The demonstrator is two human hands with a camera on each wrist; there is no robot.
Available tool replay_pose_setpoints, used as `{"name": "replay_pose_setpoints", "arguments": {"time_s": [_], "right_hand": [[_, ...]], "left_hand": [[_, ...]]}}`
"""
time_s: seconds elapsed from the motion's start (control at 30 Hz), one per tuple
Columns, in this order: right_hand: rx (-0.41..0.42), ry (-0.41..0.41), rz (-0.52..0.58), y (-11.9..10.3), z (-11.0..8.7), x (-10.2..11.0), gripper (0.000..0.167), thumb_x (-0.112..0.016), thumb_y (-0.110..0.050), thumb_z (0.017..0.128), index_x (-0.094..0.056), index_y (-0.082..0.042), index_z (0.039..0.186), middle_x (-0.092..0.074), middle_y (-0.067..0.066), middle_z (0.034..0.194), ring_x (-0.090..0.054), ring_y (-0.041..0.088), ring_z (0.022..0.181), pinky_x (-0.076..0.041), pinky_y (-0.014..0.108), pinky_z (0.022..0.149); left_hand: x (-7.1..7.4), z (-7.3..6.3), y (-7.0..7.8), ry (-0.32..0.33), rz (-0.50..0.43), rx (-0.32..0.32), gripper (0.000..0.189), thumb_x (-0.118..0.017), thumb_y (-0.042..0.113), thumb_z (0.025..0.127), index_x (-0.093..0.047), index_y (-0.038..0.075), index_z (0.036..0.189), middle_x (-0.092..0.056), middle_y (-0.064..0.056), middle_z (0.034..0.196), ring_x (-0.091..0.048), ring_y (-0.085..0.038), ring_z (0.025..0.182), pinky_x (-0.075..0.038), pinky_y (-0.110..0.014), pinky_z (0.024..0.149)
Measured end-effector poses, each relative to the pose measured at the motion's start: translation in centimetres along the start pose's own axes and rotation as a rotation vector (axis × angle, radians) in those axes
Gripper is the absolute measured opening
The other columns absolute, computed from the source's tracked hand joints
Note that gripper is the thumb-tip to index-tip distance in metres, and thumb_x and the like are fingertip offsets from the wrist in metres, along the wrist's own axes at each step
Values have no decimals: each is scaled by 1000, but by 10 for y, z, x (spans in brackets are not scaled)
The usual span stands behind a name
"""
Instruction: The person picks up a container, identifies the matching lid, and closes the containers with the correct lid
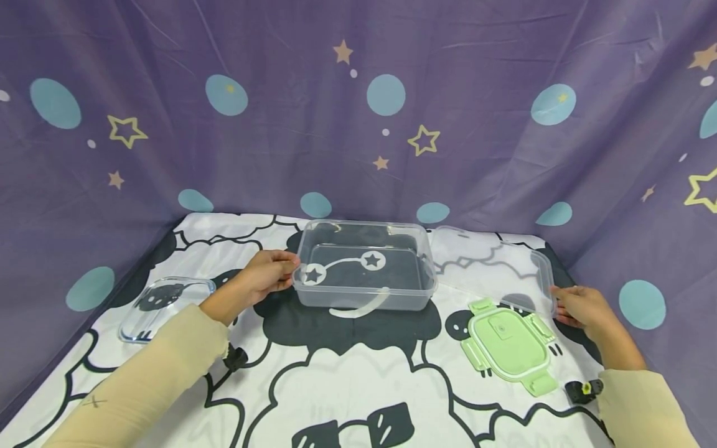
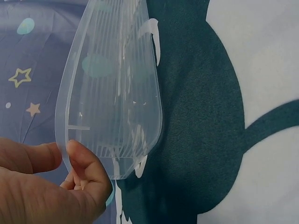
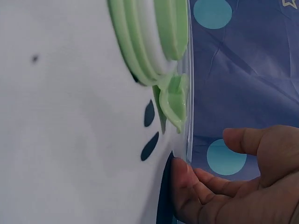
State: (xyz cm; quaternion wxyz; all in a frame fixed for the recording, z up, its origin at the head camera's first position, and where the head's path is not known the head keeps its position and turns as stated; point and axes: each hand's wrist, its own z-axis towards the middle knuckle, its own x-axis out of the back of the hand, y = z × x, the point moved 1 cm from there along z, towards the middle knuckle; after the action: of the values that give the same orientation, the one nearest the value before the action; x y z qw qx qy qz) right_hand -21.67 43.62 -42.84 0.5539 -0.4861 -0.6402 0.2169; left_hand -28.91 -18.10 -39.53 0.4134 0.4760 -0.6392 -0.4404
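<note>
My left hand (image 1: 263, 274) pinches the left rim of a clear rectangular plastic container (image 1: 403, 300) at the table's middle. Thumb and fingers stand on either side of that rim in the left wrist view. Over on the right, my right hand (image 1: 582, 308) is at the edge of a large clear plastic lid (image 1: 548, 280) lying by the container. The right wrist view shows the thumb held away from this edge, with the fingertips touching or very close to it. Just in front of the clear lid lies a green clip-on lid (image 1: 506, 342), its side flaps spread outward.
A clear glass dish (image 1: 162, 308) sits at the left, partly behind the left forearm. The table has a black-and-white sheep-print cloth (image 1: 358, 373). A purple curtain (image 1: 358, 124) with stars and dots hangs along the back and sides.
</note>
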Motion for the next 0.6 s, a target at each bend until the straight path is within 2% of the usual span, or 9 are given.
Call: {"name": "replay_pose_setpoints", "arguments": {"time_s": [0.1,0.3,0.6], "right_hand": [[-32,-24,67,2,2,1,50,-52,-33,106,-46,13,124,-56,1,83,-60,8,64,-60,26,66],[-90,-46,188,3,4,2,39,-54,-31,105,-45,5,115,-58,1,82,-60,9,63,-60,27,67],[-114,-49,292,-1,6,6,27,-56,-24,104,-48,2,106,-58,-1,75,-59,9,62,-57,26,63]], "left_hand": [[0,0,-1,1,-5,0,41,-57,5,103,-46,-11,139,-60,-2,96,-57,-7,71,-54,-20,66],[0,-1,-1,6,-13,11,40,-57,5,103,-46,-11,138,-60,-2,96,-56,-8,71,-53,-20,66],[-1,-1,-1,8,-11,12,40,-58,6,103,-46,-10,138,-60,-2,98,-56,-8,73,-54,-20,67]]}}
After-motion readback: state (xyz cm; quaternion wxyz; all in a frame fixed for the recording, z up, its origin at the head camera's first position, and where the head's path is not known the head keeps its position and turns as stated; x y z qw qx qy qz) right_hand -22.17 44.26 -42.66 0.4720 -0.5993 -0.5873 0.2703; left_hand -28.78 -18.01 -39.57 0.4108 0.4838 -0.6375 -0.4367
